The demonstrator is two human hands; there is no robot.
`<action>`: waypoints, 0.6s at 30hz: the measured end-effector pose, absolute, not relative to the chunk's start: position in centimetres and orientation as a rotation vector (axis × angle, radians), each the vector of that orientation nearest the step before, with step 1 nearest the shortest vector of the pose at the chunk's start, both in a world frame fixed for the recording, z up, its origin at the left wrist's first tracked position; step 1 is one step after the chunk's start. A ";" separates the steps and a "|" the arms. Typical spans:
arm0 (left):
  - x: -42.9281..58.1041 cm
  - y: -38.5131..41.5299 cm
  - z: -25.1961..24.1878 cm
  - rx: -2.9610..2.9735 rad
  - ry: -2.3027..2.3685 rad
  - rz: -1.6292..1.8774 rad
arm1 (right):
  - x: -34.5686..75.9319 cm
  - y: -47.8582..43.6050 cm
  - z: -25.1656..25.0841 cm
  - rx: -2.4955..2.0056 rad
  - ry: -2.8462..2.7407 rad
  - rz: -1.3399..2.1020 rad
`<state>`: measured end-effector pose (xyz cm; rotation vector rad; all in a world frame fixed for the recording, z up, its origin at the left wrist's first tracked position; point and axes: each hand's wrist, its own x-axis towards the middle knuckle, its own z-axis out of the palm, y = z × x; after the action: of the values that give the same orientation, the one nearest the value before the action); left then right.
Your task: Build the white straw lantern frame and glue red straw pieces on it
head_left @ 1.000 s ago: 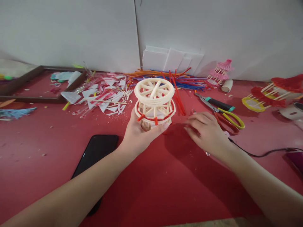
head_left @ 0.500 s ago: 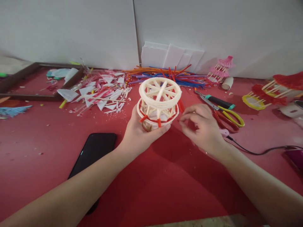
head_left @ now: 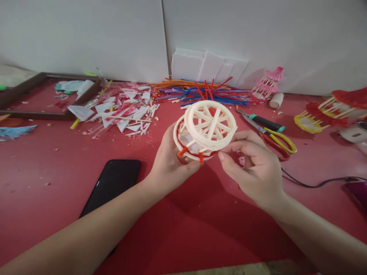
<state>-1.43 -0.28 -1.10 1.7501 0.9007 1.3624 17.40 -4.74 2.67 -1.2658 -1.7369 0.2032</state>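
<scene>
My left hand [head_left: 169,164] is wrapped round the lower part of a round cream craft model [head_left: 211,143], fingers behind it and thumb along the front. Its top is a spoked wheel, joined by thin sticks to a wider ring below, and it leans to the right. A red pipe cleaner [head_left: 201,157] runs along the lower ring, with two short red tabs sticking out in front. At the ring's right edge, the thumb and fingertips of my right hand [head_left: 255,168] pinch the red strip. The model's underside is mostly hidden by my left hand.
A black phone [head_left: 114,183] lies left of my hands. To the right are scissors [head_left: 279,140], a dark-handled tool [head_left: 266,123] and a cable [head_left: 315,186]. Pipe cleaners [head_left: 169,92] and white-and-red scraps [head_left: 126,110] lie behind, with a pink tiered model [head_left: 268,82] farther right.
The model has shifted right and tilted rightward in my left hand. My right hand, earlier apart from the ring, now touches its right edge and pinches the red strip.
</scene>
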 end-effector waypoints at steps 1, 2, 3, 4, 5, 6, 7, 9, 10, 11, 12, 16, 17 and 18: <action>-1.5 -0.3 -1.2 1.752 0.903 1.368 | 17.4 -4.7 2.6 -1.266 -1.740 0.197; -1.5 -0.2 -1.3 1.743 0.898 1.368 | 17.3 -4.8 2.6 -1.263 -1.743 0.189; -1.5 -0.2 -1.3 1.728 0.887 1.360 | 17.3 -4.8 2.5 -1.257 -1.746 0.180; -1.4 -0.2 -1.4 1.710 0.874 1.350 | 17.3 -4.8 2.5 -1.248 -1.748 0.174; -1.4 -0.2 -1.4 1.691 0.864 1.342 | 17.4 -4.8 2.5 -1.235 -1.753 0.171; -1.3 -0.2 -1.3 1.672 0.860 1.336 | 17.4 -4.8 2.4 -1.214 -1.759 0.167; -1.2 -0.3 -1.2 1.650 0.864 1.333 | 17.5 -4.8 2.5 -1.185 -1.768 0.162; -1.0 -0.4 -0.8 1.592 0.882 1.331 | 17.8 -4.7 2.5 -1.103 -1.798 0.122; -1.0 -0.5 -0.5 1.556 0.883 1.319 | 18.0 -4.6 2.5 -1.052 -1.826 0.074; -0.9 -0.6 -0.2 1.521 0.880 1.295 | 18.2 -4.4 2.5 -1.001 -1.864 0.009; -0.9 -0.6 0.0 1.489 0.876 1.264 | 18.4 -4.2 2.5 -0.956 -1.904 -0.069; -0.9 -0.8 0.6 1.428 0.863 1.168 | 18.9 -3.8 2.2 -0.872 -1.994 -0.342; -0.9 -0.8 0.7 1.428 0.856 1.164 | 18.9 -3.8 2.1 -0.865 -1.992 -0.374; -0.9 -0.8 0.7 1.431 0.848 1.166 | 18.9 -3.8 2.0 -0.856 -1.987 -0.397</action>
<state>-0.89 -0.84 0.69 1.4311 0.8481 1.1663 18.90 -3.85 2.05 -0.8556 -1.9870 -0.3970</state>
